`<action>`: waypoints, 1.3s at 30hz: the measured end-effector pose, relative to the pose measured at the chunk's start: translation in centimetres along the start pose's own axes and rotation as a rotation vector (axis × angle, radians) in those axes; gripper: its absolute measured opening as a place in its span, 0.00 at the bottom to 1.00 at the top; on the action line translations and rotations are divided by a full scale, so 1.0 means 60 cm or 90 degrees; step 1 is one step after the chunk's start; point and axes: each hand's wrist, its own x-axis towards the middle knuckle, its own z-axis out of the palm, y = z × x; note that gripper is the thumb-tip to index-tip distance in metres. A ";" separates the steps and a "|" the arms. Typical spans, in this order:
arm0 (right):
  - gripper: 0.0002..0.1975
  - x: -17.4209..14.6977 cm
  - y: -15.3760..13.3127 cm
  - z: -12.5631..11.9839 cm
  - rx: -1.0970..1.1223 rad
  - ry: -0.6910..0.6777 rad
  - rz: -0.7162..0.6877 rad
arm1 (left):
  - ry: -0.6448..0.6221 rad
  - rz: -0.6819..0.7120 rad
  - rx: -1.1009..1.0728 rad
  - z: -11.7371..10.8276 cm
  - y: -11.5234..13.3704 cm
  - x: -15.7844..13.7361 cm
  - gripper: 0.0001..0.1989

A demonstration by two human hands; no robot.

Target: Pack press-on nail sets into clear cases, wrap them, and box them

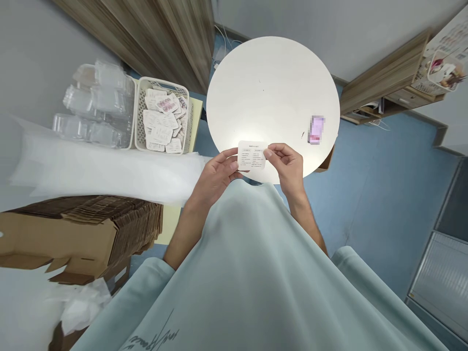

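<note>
Between my two hands is a small white card (251,157) with rounded corners and printed dark text on the side facing me. My left hand (216,174) grips its left edge, thumb in front and the other fingers partly hidden behind. A sliver of something reddish shows below the card by those fingers; I cannot make out what it is. My right hand (287,163) pinches the card's right edge between thumb and forefinger. Both hands are over the near edge of a round white table (270,87).
Left of the table, a white basket (141,134) holds many printed cards, beside clear plastic boxes (95,105). Nearer me lie white sheets (120,170) and stacked flat cardboard boxes (109,229). A blurred pink-purple item (316,129) lies on the table's right side.
</note>
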 end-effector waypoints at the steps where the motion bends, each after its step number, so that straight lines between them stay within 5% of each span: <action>1: 0.27 0.000 0.000 -0.001 0.002 -0.010 -0.001 | -0.036 -0.018 -0.012 -0.001 0.000 0.000 0.35; 5: 0.27 -0.002 0.004 0.001 0.028 -0.056 0.001 | -0.156 -0.056 -0.047 0.006 -0.001 -0.004 0.43; 9: 0.27 -0.005 0.008 0.006 0.030 -0.068 0.012 | -0.175 -0.046 -0.057 0.021 -0.009 -0.009 0.44; 16: 0.24 -0.018 0.004 0.008 -0.021 0.035 -0.048 | -0.065 0.011 0.016 0.029 -0.010 -0.017 0.38; 22: 0.24 -0.042 -0.023 0.016 -0.055 -0.020 -0.050 | 0.050 0.097 0.150 0.029 -0.015 -0.021 0.38; 27: 0.23 -0.046 -0.022 0.028 -0.070 0.014 -0.050 | 0.109 0.142 0.234 0.037 -0.027 -0.026 0.40; 33: 0.26 -0.027 -0.004 0.006 -0.042 0.051 -0.037 | 0.160 0.137 0.184 0.036 -0.016 -0.036 0.28; 39: 0.28 -0.013 0.005 -0.016 -0.015 -0.005 -0.019 | 0.154 0.094 0.153 0.029 -0.001 -0.036 0.24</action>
